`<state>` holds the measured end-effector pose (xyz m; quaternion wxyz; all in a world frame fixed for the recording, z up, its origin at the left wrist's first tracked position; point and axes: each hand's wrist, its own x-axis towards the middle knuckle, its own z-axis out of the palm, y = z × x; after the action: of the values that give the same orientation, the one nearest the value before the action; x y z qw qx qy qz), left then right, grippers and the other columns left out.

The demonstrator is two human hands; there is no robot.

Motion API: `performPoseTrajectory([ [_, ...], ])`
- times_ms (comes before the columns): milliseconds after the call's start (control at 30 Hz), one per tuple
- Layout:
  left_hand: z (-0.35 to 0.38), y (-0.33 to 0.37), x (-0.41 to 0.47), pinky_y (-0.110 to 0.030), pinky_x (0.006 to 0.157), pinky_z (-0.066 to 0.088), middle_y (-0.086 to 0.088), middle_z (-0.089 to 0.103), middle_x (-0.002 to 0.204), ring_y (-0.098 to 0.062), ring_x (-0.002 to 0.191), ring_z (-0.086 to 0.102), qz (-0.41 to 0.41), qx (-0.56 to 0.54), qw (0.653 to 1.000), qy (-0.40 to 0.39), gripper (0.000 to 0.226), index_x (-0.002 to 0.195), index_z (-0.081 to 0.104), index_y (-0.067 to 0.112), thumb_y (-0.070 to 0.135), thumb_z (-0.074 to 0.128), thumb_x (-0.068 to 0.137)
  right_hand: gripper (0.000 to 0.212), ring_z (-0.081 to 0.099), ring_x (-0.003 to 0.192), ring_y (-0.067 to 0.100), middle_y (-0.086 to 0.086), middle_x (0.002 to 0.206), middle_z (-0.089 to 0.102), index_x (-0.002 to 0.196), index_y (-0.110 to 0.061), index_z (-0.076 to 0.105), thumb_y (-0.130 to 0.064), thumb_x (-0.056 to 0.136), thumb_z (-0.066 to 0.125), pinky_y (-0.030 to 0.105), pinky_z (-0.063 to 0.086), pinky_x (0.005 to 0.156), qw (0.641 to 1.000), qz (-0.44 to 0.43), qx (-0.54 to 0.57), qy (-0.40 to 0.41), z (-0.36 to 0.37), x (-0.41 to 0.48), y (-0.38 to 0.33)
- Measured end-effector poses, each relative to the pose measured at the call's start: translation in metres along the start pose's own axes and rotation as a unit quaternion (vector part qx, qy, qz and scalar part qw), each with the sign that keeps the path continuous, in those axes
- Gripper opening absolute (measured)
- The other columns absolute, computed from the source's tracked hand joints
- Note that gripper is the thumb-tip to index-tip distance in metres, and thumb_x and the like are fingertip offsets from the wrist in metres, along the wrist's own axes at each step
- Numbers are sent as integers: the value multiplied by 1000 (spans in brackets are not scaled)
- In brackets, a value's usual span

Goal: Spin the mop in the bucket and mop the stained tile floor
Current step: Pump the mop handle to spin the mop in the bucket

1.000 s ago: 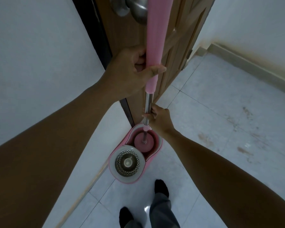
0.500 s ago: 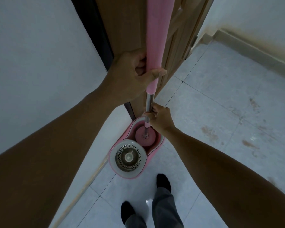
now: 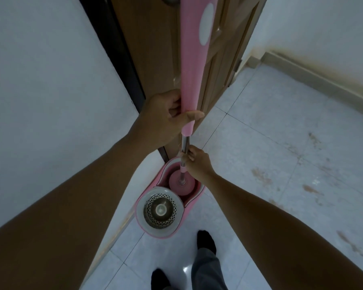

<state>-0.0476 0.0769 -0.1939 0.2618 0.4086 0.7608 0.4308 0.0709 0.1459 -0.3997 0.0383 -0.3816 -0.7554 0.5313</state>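
A pink mop handle [image 3: 192,65] stands nearly upright in front of me, ending in a steel shaft. My left hand [image 3: 166,116] grips the lower end of the pink sleeve. Lower down, my right hand [image 3: 197,162] is closed around the steel shaft. The round pink mop head [image 3: 181,183] sits in the far, wash compartment of the pink bucket [image 3: 166,234] on the floor. The bucket's near compartment holds a perforated steel spin basket [image 3: 160,210], which has nothing in it. Brown stains [image 3: 262,176] mark the pale tile floor to the right.
A wooden door [image 3: 155,49] stands just behind the mop, with a white wall [image 3: 50,91] on the left. A baseboard [image 3: 314,76] runs along the far right wall. My feet in dark socks [image 3: 206,241] stand just behind the bucket.
Both hands kept their grip on the mop and the mop head stayed in the wash compartment. The view shifted slightly, so the bucket and hands appear a little lower in the picture.
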Motion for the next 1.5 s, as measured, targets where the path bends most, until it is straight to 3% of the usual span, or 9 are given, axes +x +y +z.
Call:
performPoseTrajectory([
  [167,-21,39,-9,-17,84,55,4,72,107,-4,94,71,50,-28,996,71,50,115,66,8,37,79,76,21,69,63,21,4,71,69,97,-23,61,-43,95,53,43,60,65,996,-81,23,11,-24,-24,-40],
  [333,-49,82,-11,-43,96,55,-8,70,114,-19,104,70,63,-82,995,15,58,122,57,4,33,77,77,13,63,53,21,11,63,65,84,-13,64,-25,91,65,36,55,54,981,-173,35,84,-52,-44,-87],
  [467,-67,109,-1,-38,100,52,-4,69,117,-13,109,67,65,-51,996,-20,47,129,54,9,14,72,86,11,70,69,30,18,79,72,94,-10,69,-20,90,68,37,59,65,979,-162,100,72,-71,-50,-114],
  [633,-64,98,5,-37,99,52,-4,69,115,-14,106,68,32,-35,999,-11,37,119,59,14,17,73,85,19,74,86,12,1,93,76,107,-15,70,-21,89,69,31,61,82,980,-158,109,48,-73,-39,-116],
  [733,-48,82,-2,-33,97,53,-1,69,116,-14,105,68,17,-41,999,18,44,125,59,11,23,72,85,20,74,80,23,11,89,75,109,-9,67,-16,89,68,35,62,76,982,-165,76,53,-59,-33,-97],
  [900,-45,67,-2,-34,97,53,3,69,119,-14,106,68,11,-2,999,44,48,126,61,15,35,72,84,23,73,80,13,5,92,75,110,-5,67,-13,88,69,16,58,74,984,-149,69,62,-45,-24,-90],
  [1067,-46,49,-7,-35,99,51,5,69,118,-14,107,67,-9,17,998,58,46,123,63,18,37,71,82,29,73,92,11,5,101,76,115,-6,66,-13,88,71,22,58,87,987,-139,67,44,-30,-15,-80],
  [1233,-43,32,-10,-23,98,48,4,69,118,-12,108,66,-21,10,998,57,45,125,62,16,31,71,84,27,73,89,10,3,98,76,113,-9,66,-14,88,71,20,59,81,990,-126,63,24,-20,-8,-67],
  [1500,-23,8,-13,-28,101,49,1,70,117,-14,110,66,-9,-12,999,37,52,123,62,12,39,68,80,23,74,84,11,4,96,76,107,-8,67,-19,87,71,22,60,77,993,-108,34,46,-5,-3,-36],
])
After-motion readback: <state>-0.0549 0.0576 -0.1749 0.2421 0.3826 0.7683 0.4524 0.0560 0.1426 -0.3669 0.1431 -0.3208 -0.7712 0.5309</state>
